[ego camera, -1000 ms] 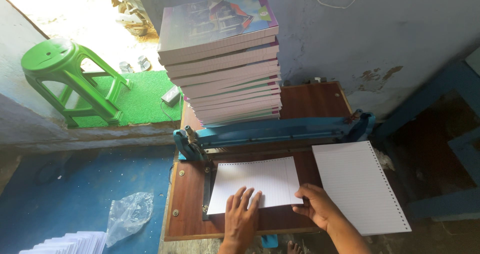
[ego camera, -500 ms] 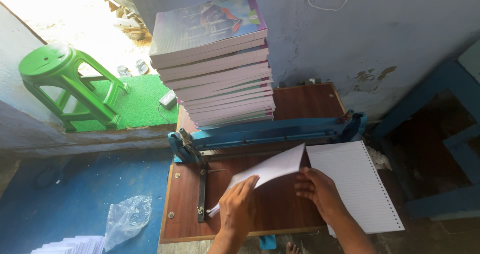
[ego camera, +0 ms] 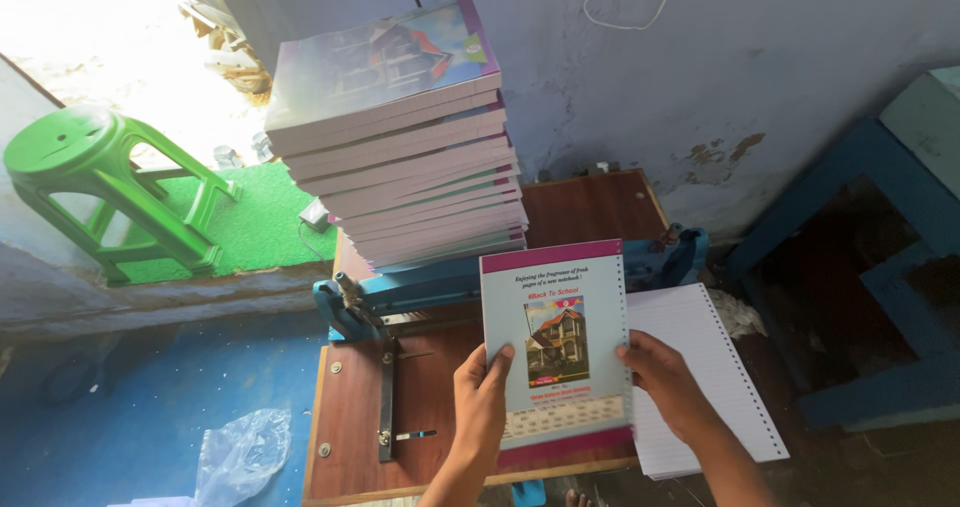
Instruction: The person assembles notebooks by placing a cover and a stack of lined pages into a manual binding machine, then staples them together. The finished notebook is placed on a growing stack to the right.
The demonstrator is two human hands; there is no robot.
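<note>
My left hand [ego camera: 482,397] and right hand [ego camera: 662,372] clamp the notebook cover [ego camera: 557,352] by its side edges, upright above the wooden table [ego camera: 425,417], its printed face toward me for checking.

The notebook cover sheet [ego camera: 556,352] is pale blue with magenta bands at its top and bottom edges and a printed house picture. It is raised off the worktop, printed face up, tilted slightly.

Both hands hold a notebook cover [ego camera: 556,352] upright over the wooden table [ego camera: 352,417]: the left hand [ego camera: 481,399] grips its left edge, the right hand [ego camera: 665,377] its right. Behind it stands a tall notebook stack [ego camera: 400,142] and a blue machine [ego camera: 400,292], perhaps a punch. Punched white sheets [ego camera: 705,372] lie alongside.
</note>
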